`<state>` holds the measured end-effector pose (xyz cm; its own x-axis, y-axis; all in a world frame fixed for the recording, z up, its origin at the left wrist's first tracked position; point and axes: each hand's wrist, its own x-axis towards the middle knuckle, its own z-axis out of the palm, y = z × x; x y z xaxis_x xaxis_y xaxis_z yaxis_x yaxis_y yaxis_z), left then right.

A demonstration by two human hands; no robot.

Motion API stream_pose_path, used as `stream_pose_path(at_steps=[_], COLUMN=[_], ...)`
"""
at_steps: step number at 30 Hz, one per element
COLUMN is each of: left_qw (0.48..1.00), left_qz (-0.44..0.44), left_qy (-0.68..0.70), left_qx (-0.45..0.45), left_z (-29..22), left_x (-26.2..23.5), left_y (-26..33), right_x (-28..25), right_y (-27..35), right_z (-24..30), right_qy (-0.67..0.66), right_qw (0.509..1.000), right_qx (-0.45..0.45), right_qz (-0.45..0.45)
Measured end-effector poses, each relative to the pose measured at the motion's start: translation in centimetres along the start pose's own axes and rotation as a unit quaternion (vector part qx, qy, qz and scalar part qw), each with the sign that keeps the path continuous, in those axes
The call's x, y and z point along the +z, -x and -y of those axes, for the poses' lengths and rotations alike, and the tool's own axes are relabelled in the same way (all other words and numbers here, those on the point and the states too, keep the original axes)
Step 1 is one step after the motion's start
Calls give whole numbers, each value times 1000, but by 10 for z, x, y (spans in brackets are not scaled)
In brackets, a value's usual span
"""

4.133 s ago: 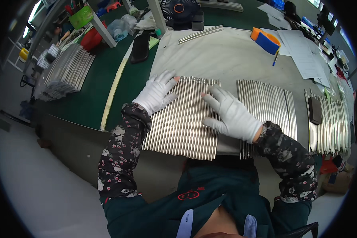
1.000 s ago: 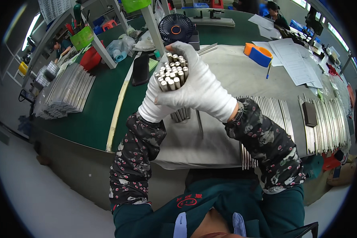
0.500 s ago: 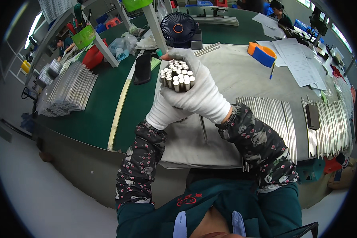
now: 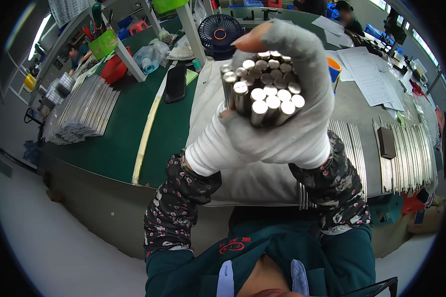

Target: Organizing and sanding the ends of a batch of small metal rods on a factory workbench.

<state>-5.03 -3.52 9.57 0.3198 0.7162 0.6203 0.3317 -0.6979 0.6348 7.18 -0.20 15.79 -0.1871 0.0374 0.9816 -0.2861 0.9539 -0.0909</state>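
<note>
A bundle of shiny metal rods is raised toward my head, its round ends facing up at me. My right hand, in a white glove with a bare thumb tip, wraps around the bundle near its top. Behind and below it, my left hand, also gloved, is closed about the same bundle; most of its fingers are hidden. Beneath my right forearm lies a row of similar metal rods on the grey cloth.
At the right, a dark block rests on more rods. Stacked rods stand at the left. A phone, a wooden strip, a fan, a tape roll and paper sheets surround the cloth.
Both hands have lifted the rod bundle up and to the right, closer to my head, so its ends look much larger. The tape roll is now partly covered by my right hand.
</note>
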Motion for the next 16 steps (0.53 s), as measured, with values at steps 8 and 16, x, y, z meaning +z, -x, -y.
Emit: stream_pose_path(at_steps=[8, 16], left_qw=[997, 993], left_qz=[-57, 20], left_qy=[-14, -104], left_qx=[-49, -55], left_z=[29, 54], left_x=[21, 20], left_y=[11, 7], right_x=[3, 3], right_y=[55, 52], right_z=[-23, -33], right_qy=[-13, -154], right_qw=[994, 936], right_qx=[108, 313], right_qz=[29, 35])
